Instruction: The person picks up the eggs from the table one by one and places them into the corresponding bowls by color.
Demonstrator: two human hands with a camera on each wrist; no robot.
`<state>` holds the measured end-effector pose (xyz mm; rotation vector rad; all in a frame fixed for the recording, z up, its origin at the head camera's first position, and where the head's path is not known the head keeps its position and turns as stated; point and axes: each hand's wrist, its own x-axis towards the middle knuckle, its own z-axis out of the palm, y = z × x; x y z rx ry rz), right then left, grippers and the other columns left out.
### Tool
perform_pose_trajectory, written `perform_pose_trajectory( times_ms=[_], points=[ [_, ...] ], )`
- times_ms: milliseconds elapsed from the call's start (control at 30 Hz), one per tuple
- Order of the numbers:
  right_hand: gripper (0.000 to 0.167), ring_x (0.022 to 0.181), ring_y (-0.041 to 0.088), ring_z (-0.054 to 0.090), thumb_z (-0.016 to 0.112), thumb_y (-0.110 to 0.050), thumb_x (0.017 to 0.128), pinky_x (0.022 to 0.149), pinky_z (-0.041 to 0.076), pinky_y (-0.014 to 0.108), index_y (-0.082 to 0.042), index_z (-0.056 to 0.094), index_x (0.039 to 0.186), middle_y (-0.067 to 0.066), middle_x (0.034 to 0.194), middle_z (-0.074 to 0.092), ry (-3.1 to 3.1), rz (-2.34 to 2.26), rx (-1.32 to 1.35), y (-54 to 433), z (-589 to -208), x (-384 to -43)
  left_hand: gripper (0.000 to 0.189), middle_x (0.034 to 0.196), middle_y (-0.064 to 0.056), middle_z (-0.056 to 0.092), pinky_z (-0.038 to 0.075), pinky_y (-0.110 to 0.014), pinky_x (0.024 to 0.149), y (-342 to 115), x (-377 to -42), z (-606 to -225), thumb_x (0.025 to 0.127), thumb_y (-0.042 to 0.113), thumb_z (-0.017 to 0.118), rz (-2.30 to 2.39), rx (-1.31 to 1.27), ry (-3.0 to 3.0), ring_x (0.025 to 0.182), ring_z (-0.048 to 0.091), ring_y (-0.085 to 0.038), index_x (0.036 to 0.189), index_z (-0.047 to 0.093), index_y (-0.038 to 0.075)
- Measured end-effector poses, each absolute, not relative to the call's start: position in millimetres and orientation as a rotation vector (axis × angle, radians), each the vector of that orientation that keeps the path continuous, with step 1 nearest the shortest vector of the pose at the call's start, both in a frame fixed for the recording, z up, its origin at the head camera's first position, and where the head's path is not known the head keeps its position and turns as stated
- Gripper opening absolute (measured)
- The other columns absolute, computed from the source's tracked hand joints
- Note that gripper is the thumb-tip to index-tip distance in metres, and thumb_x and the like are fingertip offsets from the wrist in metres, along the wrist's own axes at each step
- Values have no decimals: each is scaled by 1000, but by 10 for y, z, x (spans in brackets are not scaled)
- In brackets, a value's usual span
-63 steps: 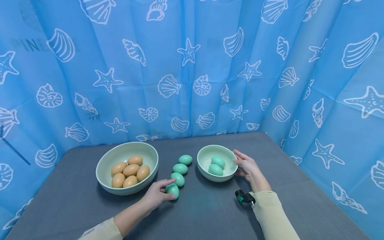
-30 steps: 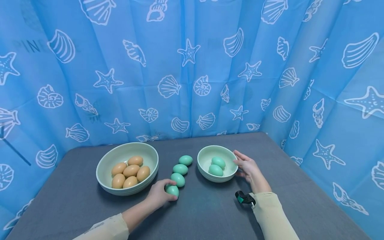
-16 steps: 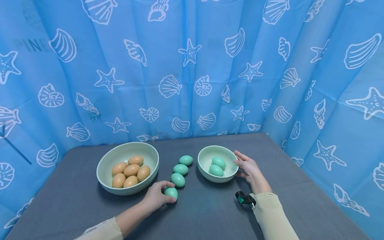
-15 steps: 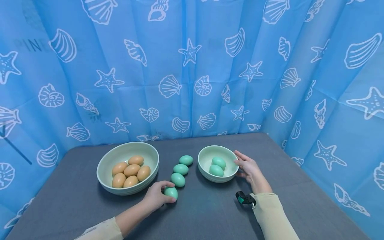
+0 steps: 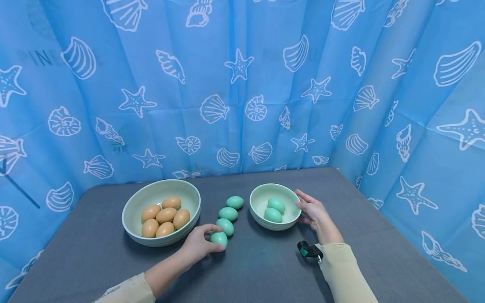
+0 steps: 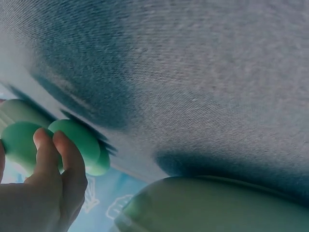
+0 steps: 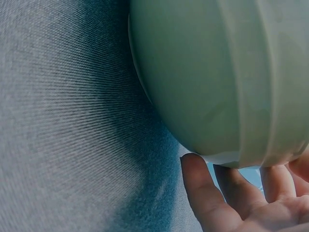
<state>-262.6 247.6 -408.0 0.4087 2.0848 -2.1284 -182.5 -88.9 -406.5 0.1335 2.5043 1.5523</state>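
My left hand point(image 5: 197, 244) pinches a green egg point(image 5: 219, 239) between thumb and fingers, at the near end of a slanting row. Beyond it on the table lie three more green eggs, the nearest point(image 5: 226, 226) against or very close to the held one. In the left wrist view the fingers curl by the held egg point(image 6: 19, 142). On the right, my right hand point(image 5: 313, 211) holds the side of a small pale-green bowl point(image 5: 274, 226), thumb at the rim and fingers on the outer wall point(image 7: 203, 96). Two green eggs point(image 5: 273, 215) lie inside that bowl.
A larger pale-green bowl point(image 5: 151, 241) with several brown eggs point(image 5: 165, 215) stands left, close to my left forearm. A black strap piece point(image 5: 308, 249) hangs at the right sleeve. Grey cloth covers the table point(image 5: 257, 273); a blue shell-patterned curtain point(image 5: 242, 126) closes off the back.
Over the last half second my left hand has shifted the held egg slightly right and away from me, towards the row. The right hand and small bowl have stayed in place.
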Motion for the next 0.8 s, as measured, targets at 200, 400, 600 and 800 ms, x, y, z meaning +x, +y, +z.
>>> perform_pose_trajectory(
  times_ms=[200, 400, 600, 800],
  points=[
    [56, 140, 35, 31, 47, -5, 102, 100, 40, 57, -12, 28, 154, 6, 157, 23, 2083, -2129, 412, 2477, -4080, -2626, 43, 123, -18, 59, 54, -40, 76, -857, -1849, -4056, 74, 4, 83, 1589, 146, 2472, 110, 58, -33, 113, 68, 4],
    [55, 139, 35, 33, 47, -5, 102, 96, 44, 54, -13, 30, 153, 6, 157, 24, 2097, -2113, 435, 2473, -4078, -2630, 43, 124, -18, 58, 53, -40, 77, -824, -1865, -4049, 74, 5, 83, 1585, 158, 2462, 109, 57, -32, 114, 68, 4],
    [55, 140, 33, 32, 47, -6, 102, 101, 40, 58, -14, 29, 153, 5, 157, 23, 2083, -2123, 437, 2470, -4077, -2640, 44, 120, -16, 59, 51, -38, 75, -778, -1877, -4029, 74, 6, 83, 1597, 173, 2456, 104, 57, -29, 115, 68, 5],
    [55, 140, 33, 31, 48, -6, 102, 103, 38, 60, -13, 29, 153, 5, 157, 23, 2081, -2122, 429, 2472, -4080, -2633, 44, 112, -12, 61, 47, -36, 76, -715, -1877, -3994, 73, 5, 84, 1634, 171, 2455, 100, 53, -26, 114, 68, 4]
  ],
)
